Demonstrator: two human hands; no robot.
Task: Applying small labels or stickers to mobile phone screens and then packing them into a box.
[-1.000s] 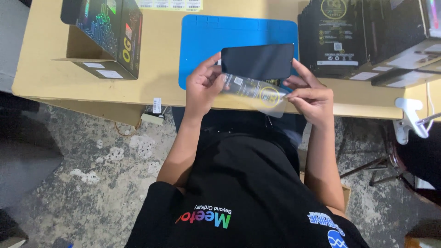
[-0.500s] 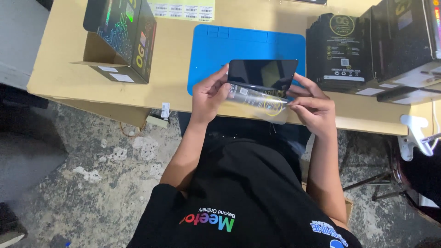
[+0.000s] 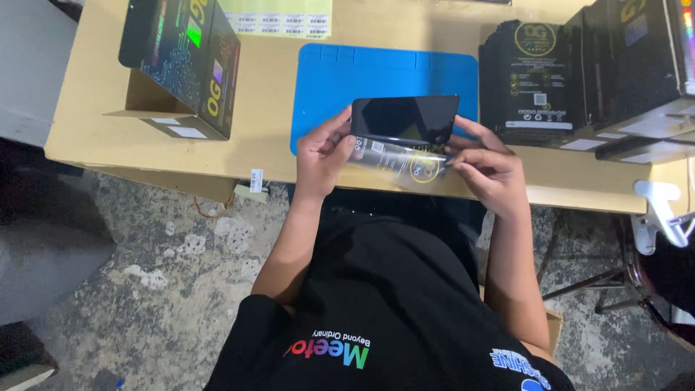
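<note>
While an open black carton [image 3: 184, 61] with bright printed colours sits at the far left of the tan worktable [image 3: 94, 123], with a strip of white label stickers [image 3: 279, 20] just beyond it, the person works over the table's near edge. The left hand [image 3: 323, 156] is closed on the left end of a dark phone screen panel [image 3: 405, 119], fingers curled round its short edge. Touching the panel's lower edge is a clear plastic sleeve [image 3: 409, 161] with a round yellow mark, pinched in the same grip. Behind both lies a blue work mat [image 3: 340, 80]. The right hand [image 3: 492, 174] grips the panel's right end and the sleeve with bent fingers. Further right stand stacks of black packages [image 3: 536, 80], and a white clamp [image 3: 662, 210] hangs off the table's edge
</note>
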